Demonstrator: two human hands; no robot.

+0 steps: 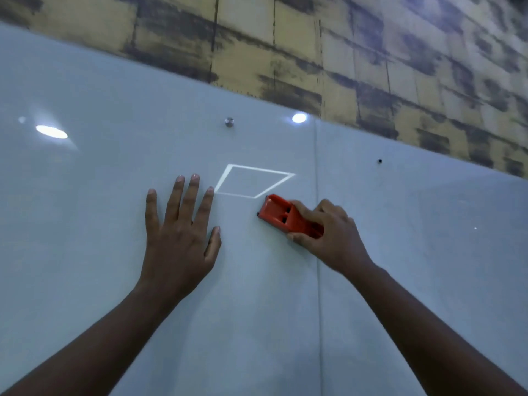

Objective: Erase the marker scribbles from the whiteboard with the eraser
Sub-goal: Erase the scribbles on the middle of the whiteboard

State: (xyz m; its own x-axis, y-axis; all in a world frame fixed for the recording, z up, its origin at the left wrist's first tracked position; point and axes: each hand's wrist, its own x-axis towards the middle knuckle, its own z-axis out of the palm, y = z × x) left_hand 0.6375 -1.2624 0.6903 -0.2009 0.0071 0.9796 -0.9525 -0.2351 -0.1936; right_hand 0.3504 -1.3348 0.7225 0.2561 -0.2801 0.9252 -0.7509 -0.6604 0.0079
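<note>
A glossy pale whiteboard (114,181) fills most of the head view. My right hand (328,232) grips an orange eraser (281,214) and holds it flat against the board, just left of a vertical panel seam (317,172). My left hand (178,230) lies flat on the board with straight, spread fingers, to the left of the eraser. No marker scribbles show on the board around the hands. A bright four-sided outline (254,181), a light reflection, sits just above the eraser.
A metal mounting stud (229,121) and a small dark hole (379,161) mark the board's upper part. Two ceiling-light reflections (51,132) glare on the surface. Above the board's top edge runs a yellow and grey patterned wall (371,52).
</note>
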